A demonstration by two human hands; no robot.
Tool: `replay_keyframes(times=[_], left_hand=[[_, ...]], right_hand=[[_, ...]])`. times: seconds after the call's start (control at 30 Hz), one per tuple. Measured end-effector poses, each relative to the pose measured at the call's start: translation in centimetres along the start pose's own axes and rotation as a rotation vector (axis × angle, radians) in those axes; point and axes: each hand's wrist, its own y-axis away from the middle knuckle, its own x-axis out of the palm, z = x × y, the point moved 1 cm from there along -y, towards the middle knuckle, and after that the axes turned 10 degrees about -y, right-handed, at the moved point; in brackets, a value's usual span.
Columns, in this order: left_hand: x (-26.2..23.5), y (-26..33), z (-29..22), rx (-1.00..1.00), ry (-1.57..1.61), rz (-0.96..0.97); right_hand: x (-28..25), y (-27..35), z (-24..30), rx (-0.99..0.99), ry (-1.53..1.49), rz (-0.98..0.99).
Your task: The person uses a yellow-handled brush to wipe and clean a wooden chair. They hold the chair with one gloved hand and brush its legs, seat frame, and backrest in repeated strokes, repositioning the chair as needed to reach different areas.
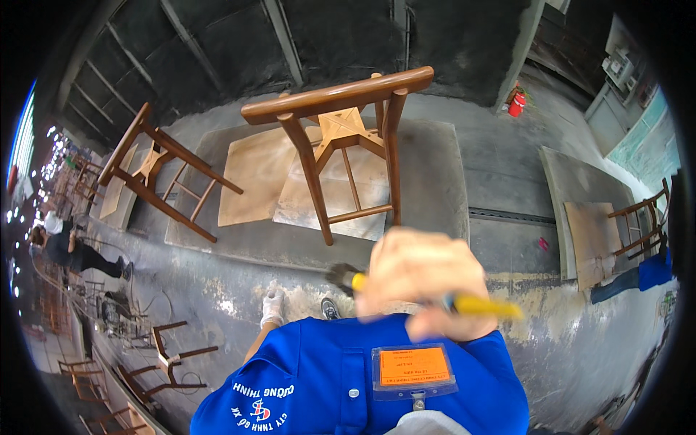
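Note:
Raised before my chest, my right hand (424, 279) is bare, blurred by motion and closed round a yellow-handled brush (489, 307). Dark bristles show on the brush's left end, and its yellow handle sticks out to the right. My left hand (273, 306), in a whitish glove, hangs low at my left side with fingers loosely extended and nothing visible in it. Ahead of me a brown wooden chair frame (312, 170) stands upside down, its pale cross-braced corner block showing between the legs. My right hand is nearest to its lower end, apart from it in the picture.
Under the chair frame lies a grey platform (431, 181) with brown sheets (254, 170). A second chair frame (163, 170) leans at left. More frames (170, 355) stand lower left. Another person (69, 243) is at far left, another (638, 275) at right. A red fire extinguisher (517, 102) stands far back.

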Motion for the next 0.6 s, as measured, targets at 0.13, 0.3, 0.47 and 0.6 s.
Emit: replay_keyframes(times=[0.13, 0.3, 0.47, 0.6], left_hand=[[-0.6, -2.8, 0.6, -0.018, 0.018, 0.049], [-2.5, -5.3, 2.1, -0.075, 0.022, 0.073], [-4.7, -7.6, 3.2, -0.118, 0.021, 0.074], [-5.8, -9.3, 3.5, -0.130, 0.035, 0.066]], right_hand=[[-3.9, 1.6, -4.4, 0.684, 0.637, -0.310], [-9.3, 4.4, -6.7, 0.542, 0.409, -1.015], [-10.9, 6.2, -10.0, 0.189, 0.200, -1.003], [-13.2, 4.1, -12.0, 0.171, 0.528, -0.754]])
